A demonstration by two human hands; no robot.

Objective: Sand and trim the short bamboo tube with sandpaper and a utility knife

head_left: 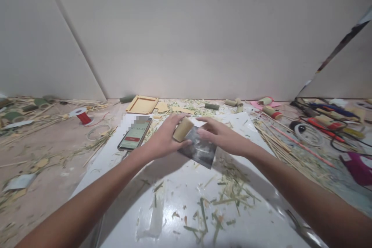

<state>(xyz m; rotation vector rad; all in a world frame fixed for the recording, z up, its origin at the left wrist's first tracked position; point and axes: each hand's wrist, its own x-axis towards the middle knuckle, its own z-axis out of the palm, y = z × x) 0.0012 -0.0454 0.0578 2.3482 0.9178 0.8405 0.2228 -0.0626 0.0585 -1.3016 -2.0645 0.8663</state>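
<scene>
My left hand (167,135) is closed around a short, peeled bamboo tube (183,128), which is tilted with its upper end to the right. A dark grey sheet of sandpaper (202,151) with pale dusty smears sits between my hands, just right of the tube. The curled fingers of my right hand (222,133) grip its upper right part; some fingertips are hidden. My left thumb lies at the sheet's left edge. Both hands are over a white board (174,186) strewn with green and pale bamboo shavings (229,197).
A phone (135,133) lies left of my hands. A shallow wooden frame (142,104) and bamboo pieces (212,106) line the white wall. At left is a red wire spool (84,117); at right are thin sticks (279,143), cables and a purple object (357,166).
</scene>
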